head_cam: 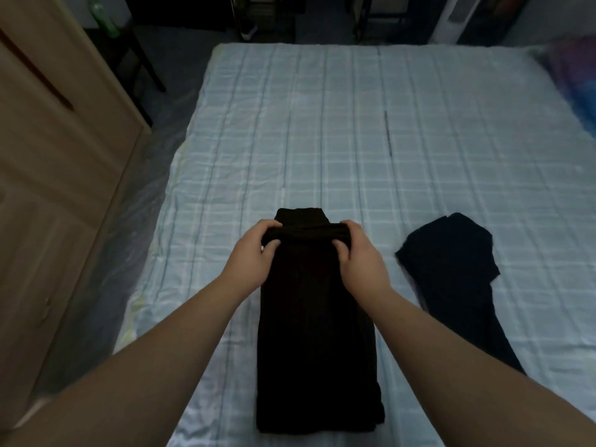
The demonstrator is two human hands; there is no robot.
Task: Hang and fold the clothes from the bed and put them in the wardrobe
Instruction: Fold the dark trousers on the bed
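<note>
The fingers (pixel 273 224) of the left hand (pixel 258 250) curl over the top of a raised fold in a long black garment (pixel 317 333), with the thumb pressed against the near side of that fold, so the cloth is pinched between them. The right hand (pixel 356 253) grasps the same fold at its other end in the same way, fingers over the far side and thumb on the near side. The fold stands up a little from the rest of the cloth, which lies flat in a narrow strip running from the hands toward the near edge of the bed (pixel 322 130); a short end of it shows beyond the hands.

A second dark garment (pixel 451 272) lies to the right of the first, apart from it, loosely laid and partly doubled over, on the same pale checked sheet.

Left of the bed stands a light wooden wardrobe (pixel 58 156) with its doors closed, so nothing of its inside can be seen. Between it and the bed the floor is covered with clear plastic sheeting (pixel 154 195). Beyond the bed's far left corner a green bottle (pixel 104 19) stands on a dark stand.
</note>
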